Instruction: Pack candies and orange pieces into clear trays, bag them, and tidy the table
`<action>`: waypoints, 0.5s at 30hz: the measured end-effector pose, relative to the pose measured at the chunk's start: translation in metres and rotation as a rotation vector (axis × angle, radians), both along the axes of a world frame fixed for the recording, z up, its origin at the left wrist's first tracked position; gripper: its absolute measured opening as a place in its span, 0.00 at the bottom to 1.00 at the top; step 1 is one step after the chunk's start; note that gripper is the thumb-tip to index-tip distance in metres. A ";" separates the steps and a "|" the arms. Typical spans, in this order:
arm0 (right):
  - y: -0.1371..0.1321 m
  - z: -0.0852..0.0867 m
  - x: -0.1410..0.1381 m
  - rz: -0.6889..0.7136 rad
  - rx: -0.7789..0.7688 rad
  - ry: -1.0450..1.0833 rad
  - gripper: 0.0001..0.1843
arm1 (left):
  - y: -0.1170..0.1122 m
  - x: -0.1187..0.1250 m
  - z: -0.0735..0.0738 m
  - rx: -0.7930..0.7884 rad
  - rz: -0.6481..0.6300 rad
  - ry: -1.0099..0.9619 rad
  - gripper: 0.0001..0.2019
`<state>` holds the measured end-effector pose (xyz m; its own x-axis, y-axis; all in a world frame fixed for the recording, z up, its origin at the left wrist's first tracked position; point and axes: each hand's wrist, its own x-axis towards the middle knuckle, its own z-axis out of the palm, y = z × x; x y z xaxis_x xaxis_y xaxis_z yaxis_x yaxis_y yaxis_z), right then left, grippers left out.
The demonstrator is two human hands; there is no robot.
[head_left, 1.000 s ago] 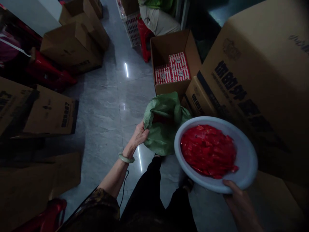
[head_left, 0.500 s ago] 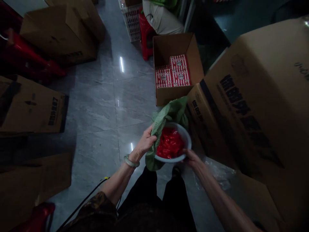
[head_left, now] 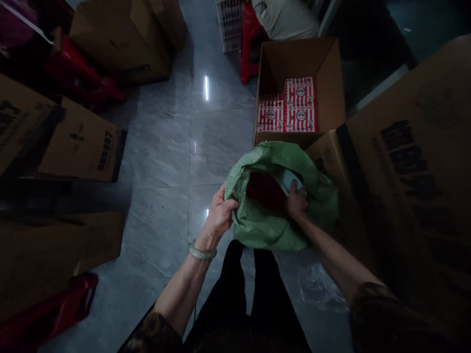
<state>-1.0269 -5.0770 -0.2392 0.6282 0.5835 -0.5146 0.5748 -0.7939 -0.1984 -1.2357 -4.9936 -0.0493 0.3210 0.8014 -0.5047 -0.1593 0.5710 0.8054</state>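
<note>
- Green woven bag near the middle of the frame, its mouth open toward the viewer.
- Left hand is closed around the left edge of that mouth.
- Right hand, right of centre, reaches into the mouth and grips a pale bowl, only partly visible.
- Dark red contents show inside; whether in the bowl or loose, I cannot tell.
- The step looks like emptying or scooping with the bowl; which is unclear.
- The next move seems to call for a wide mouth and a firm bowl grip.
</note>
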 end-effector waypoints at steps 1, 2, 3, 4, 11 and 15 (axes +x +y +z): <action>0.002 0.001 0.015 0.056 0.002 -0.061 0.40 | -0.001 0.002 -0.001 -0.003 0.022 -0.005 0.24; 0.005 0.003 0.029 0.100 0.004 -0.125 0.41 | -0.002 0.004 -0.002 -0.007 0.036 -0.012 0.23; 0.010 0.008 0.043 0.122 0.003 -0.183 0.42 | -0.003 0.007 -0.003 -0.012 0.043 -0.019 0.23; 0.014 0.014 0.054 0.125 0.001 -0.228 0.44 | -0.004 0.009 -0.003 -0.017 0.044 -0.028 0.24; 0.021 0.065 0.062 0.201 0.095 -0.203 0.50 | 0.003 0.019 0.003 0.007 0.043 -0.059 0.42; -0.015 0.083 0.059 0.106 0.096 -0.179 0.47 | 0.017 0.018 0.009 0.053 0.058 -0.050 0.43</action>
